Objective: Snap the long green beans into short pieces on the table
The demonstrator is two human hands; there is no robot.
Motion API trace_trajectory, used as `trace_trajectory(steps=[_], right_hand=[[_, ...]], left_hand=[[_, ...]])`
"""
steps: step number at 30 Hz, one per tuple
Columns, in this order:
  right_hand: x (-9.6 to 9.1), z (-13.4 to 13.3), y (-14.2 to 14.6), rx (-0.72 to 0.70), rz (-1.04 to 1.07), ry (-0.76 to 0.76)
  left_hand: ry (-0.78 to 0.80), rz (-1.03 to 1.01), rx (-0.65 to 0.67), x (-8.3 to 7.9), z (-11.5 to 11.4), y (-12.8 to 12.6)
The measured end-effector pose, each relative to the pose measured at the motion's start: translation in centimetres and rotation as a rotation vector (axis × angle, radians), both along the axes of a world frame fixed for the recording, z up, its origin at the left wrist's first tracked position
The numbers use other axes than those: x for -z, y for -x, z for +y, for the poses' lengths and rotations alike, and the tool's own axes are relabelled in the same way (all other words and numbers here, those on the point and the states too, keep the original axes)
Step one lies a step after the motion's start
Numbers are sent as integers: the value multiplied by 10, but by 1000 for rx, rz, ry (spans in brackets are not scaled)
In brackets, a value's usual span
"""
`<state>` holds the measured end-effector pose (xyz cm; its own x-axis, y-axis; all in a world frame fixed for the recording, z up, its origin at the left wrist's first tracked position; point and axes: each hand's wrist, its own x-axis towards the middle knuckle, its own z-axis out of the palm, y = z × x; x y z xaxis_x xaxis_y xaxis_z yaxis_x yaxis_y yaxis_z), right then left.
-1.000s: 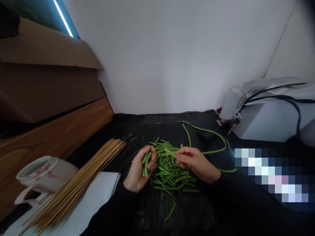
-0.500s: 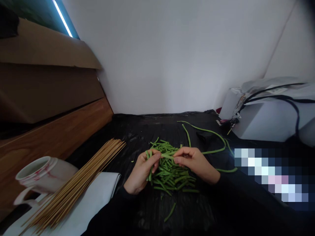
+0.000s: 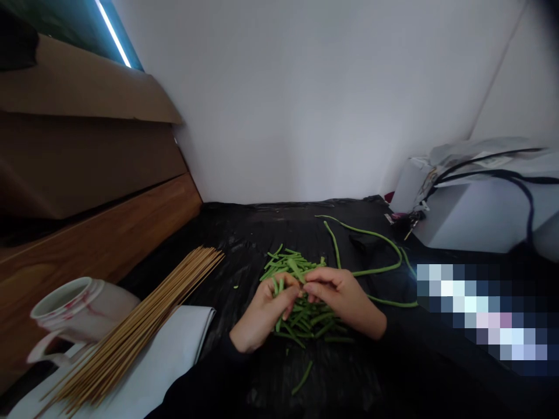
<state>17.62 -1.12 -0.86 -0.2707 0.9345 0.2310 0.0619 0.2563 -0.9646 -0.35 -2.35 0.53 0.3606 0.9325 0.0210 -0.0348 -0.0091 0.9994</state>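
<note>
A pile of short cut green bean pieces (image 3: 301, 317) lies on black plastic sheeting (image 3: 244, 238). My left hand (image 3: 262, 314) is closed round a small bunch of bean pieces that stick up between its fingers. My right hand (image 3: 345, 299) is closed in a pinch, fingertips against the left hand's fingertips over the pile; what it pinches is hidden. Long uncut green beans (image 3: 371, 250) curl on the sheeting behind my right hand.
A bundle of bamboo skewers (image 3: 131, 337) lies on white paper (image 3: 174, 349) at the left, beside a white mug (image 3: 70, 308). Wooden panel and cardboard rise at the left. A white box with black cables (image 3: 480, 203) stands at the right. One bean piece (image 3: 302, 377) lies nearer me.
My hands have come together over the pile. The left hand moved right with its bunch, and the right hand brought its fingertips to meet it.
</note>
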Motion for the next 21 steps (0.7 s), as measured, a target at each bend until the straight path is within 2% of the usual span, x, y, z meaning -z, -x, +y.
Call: trace_trajectory(steps=[4, 7, 10, 13, 18, 21], right_hand=[[-3, 7, -11, 99, 75, 18], [-4, 10, -15, 145, 64, 23], [-5, 9, -15, 167, 41, 11], [-7, 6, -13, 132, 31, -23], [-9, 2, -14, 15, -85, -95], [-11, -1, -12, -16, -229, -207]], left_hand=[[-44, 204, 207, -3, -5, -1], [-123, 278, 253, -3, -6, -2], [-128, 273, 275, -1, -5, -1], [-76, 233, 244, 1, -1, 2], [26, 89, 52, 0, 7, 7], [50, 119, 87, 0, 9, 9]])
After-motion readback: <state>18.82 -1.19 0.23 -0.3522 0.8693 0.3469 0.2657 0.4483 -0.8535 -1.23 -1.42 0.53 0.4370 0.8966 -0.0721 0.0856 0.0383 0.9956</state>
